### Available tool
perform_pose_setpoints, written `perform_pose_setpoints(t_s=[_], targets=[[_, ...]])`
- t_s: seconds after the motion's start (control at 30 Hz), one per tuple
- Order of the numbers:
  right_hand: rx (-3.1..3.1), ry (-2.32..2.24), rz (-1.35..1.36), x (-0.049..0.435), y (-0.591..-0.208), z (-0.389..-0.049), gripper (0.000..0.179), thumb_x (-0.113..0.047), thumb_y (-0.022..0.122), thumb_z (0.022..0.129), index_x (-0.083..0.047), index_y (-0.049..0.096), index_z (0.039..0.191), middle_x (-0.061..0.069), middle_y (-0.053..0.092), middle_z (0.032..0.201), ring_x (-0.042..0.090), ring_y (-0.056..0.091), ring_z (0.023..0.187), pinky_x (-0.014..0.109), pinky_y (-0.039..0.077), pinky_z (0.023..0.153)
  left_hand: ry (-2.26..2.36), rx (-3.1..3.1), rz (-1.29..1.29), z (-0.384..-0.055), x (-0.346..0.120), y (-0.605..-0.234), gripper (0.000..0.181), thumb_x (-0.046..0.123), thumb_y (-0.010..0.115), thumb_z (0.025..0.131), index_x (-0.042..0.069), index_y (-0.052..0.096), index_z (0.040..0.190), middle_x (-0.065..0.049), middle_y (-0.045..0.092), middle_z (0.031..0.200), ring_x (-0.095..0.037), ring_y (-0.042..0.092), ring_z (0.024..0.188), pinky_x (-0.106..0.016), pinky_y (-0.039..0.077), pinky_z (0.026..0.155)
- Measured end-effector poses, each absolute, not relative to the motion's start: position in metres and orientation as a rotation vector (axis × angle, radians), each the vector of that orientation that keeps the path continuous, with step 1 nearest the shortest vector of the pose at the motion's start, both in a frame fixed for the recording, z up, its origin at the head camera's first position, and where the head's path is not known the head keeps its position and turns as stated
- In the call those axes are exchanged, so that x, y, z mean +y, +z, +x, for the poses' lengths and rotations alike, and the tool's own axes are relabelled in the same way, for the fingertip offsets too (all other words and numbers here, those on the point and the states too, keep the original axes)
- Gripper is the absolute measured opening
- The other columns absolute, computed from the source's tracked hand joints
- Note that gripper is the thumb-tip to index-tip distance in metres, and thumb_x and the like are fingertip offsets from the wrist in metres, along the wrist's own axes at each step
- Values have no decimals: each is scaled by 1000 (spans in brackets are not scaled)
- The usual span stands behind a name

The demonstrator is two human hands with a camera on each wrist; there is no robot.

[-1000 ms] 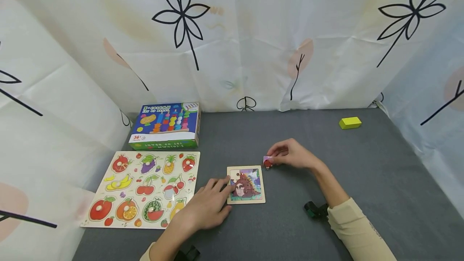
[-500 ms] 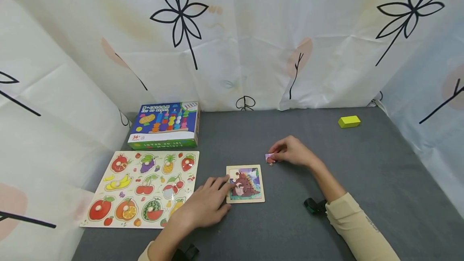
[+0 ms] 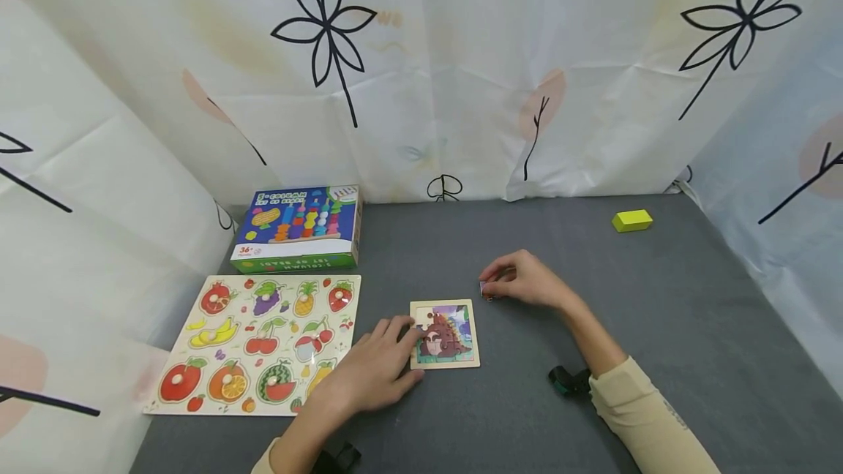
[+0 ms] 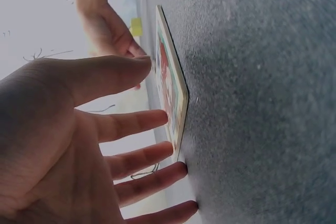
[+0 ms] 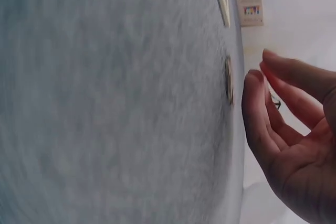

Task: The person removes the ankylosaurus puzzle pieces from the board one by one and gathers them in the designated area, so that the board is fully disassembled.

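Note:
A small square jigsaw puzzle point(image 3: 448, 335) in a pale wooden frame lies on the dark grey table, showing a reddish-brown cartoon animal; bare wood shows at its upper left. My left hand point(image 3: 378, 368) has its fingers extended, with fingertips resting on the frame's left side in the head and left wrist views. A loose puzzle piece point(image 5: 229, 80) lies flat on the table, right of the frame. My right hand point(image 3: 527, 280) hovers just over this piece and hides most of it in the head view. Its thumb and fingers are bent with a gap between them, apart from the piece.
A fruit peg board point(image 3: 276, 346) lies left of the puzzle, partly under my left forearm. Behind it sits a blue bead-set box point(image 3: 296, 229). A yellow block point(image 3: 632, 221) stands at the back right. White patterned cloth point(image 3: 461, 93) encloses the table.
The loose piece, pinched in the right hand a second ago, now lies on the table mostly covered by that hand. The left hand stays at the puzzle frame.

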State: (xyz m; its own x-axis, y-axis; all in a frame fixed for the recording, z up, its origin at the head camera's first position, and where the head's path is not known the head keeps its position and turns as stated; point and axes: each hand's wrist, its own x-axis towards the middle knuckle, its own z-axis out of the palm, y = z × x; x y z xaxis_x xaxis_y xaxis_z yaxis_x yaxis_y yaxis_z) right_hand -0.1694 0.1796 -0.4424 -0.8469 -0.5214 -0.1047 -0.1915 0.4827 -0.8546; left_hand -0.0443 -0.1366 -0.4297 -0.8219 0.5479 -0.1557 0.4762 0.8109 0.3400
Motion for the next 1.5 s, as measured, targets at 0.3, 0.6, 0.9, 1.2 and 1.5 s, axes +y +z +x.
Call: perform_pose_setpoints(t_s=[0.3,0.6,0.9,1.2,1.5], targets=[[2236,-1365,-740,161,-444,-160,22,-9,77,100,5,79,116,22,81,108,19,77,86,28,62,73,462,2731,918,-46,-126,-432,57,37,69,106,12,55,156,-4,56,158,-23,55,143,-48,55,114],[2143,-1300,-870,127,-445,-154,19,-9,76,100,3,80,114,19,82,104,16,76,85,22,60,73,411,2662,990,-44,-124,-432,62,37,67,107,12,51,162,-3,49,170,-26,49,153,-48,48,124],[2229,-1169,-905,103,-448,-157,14,-11,78,99,-1,82,108,10,82,93,4,69,75,20,57,68,407,2630,971,-44,-124,-433,61,37,66,107,16,51,163,-2,47,170,-28,45,156,-51,48,123],[2316,-1049,-894,92,-450,-157,8,-8,78,98,-4,83,103,2,75,81,0,59,69,18,52,66,399,2631,951,-43,-124,-435,62,38,67,107,16,50,163,-1,45,171,-27,44,156,-51,47,124],[2417,-960,-889,90,-446,-152,5,-13,80,97,-12,83,101,4,71,98,4,54,77,21,49,71,374,2632,931,-43,-124,-437,63,40,67,106,18,50,163,0,46,171,-25,43,156,-50,47,124]])
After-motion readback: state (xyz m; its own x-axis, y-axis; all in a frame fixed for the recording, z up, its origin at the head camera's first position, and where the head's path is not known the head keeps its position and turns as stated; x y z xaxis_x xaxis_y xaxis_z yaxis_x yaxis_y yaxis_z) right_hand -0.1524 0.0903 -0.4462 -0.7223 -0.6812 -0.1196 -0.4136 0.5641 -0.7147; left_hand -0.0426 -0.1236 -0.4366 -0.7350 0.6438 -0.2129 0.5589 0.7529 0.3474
